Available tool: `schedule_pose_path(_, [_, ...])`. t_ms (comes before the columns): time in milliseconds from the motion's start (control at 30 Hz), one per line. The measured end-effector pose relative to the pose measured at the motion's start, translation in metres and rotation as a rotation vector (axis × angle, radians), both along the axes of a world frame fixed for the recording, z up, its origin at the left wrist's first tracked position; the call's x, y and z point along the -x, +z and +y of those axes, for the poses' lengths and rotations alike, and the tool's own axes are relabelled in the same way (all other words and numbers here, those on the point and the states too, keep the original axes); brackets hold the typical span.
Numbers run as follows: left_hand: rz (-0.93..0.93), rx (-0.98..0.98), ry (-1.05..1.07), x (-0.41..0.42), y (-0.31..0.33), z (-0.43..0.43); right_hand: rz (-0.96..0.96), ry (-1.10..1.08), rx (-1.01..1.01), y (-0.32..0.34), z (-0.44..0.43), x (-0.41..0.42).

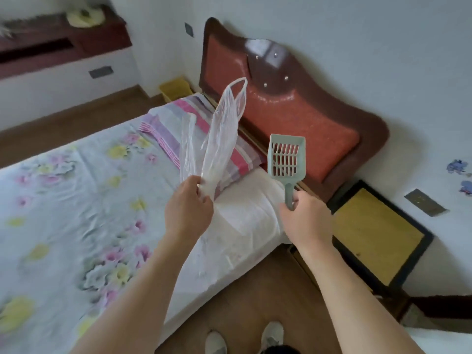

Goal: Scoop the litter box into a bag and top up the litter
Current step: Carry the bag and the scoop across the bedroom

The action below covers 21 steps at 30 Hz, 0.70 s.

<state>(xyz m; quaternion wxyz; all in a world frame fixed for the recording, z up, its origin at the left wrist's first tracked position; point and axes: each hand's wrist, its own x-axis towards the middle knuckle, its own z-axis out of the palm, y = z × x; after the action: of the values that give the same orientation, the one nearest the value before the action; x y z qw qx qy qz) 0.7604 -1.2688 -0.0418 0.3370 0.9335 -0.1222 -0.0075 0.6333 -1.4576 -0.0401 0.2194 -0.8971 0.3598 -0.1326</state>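
Nearest, we see our pale shoes (272, 333) on the wooden floor (255, 290), just beside the corner of the bed (76, 200). Both forearms stretch over that corner. Our left grip (189, 205) pinches the gathered lower end of a thin clear plastic bag (219, 139), fingers curled round it. The bag stands up and away from the hand with its handle loops uppermost, in the air above the bed. Our right grip (304, 218) wraps the handle of a pale green litter scoop (286, 157), which points upright with its slotted head above the hand. Bag and scoop are near each other but apart. Beneath them the bed carries a flowered sheet, and a striped pillow (240, 159) at its head is partly hidden behind the bag. Right of the bed, a low bedside cabinet (375, 236) with a yellow top and dark frame stands against the wall, just beside our right forearm. Behind the scoop rises the brown and red headboard (293, 111). Farther off, a yellow bin (176, 89) sits on the floor beside the headboard, and a dark red shelf (63, 39), blurred, runs along the far wall at the left
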Motion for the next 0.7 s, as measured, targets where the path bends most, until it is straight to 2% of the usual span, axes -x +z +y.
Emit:
schedule_pose_path(400, [-0.037, 0.046, 0.472, -0.005, 0.018, 0.14, -0.074, 0.465, -0.075, 0.027, 0.111, -0.103])
schedule_pose_path(700, [-0.106, 0.038, 0.802, 0.026, 0.027, 0.226, -0.015, 0.799, -0.071, 0.033, 0.2, -0.149])
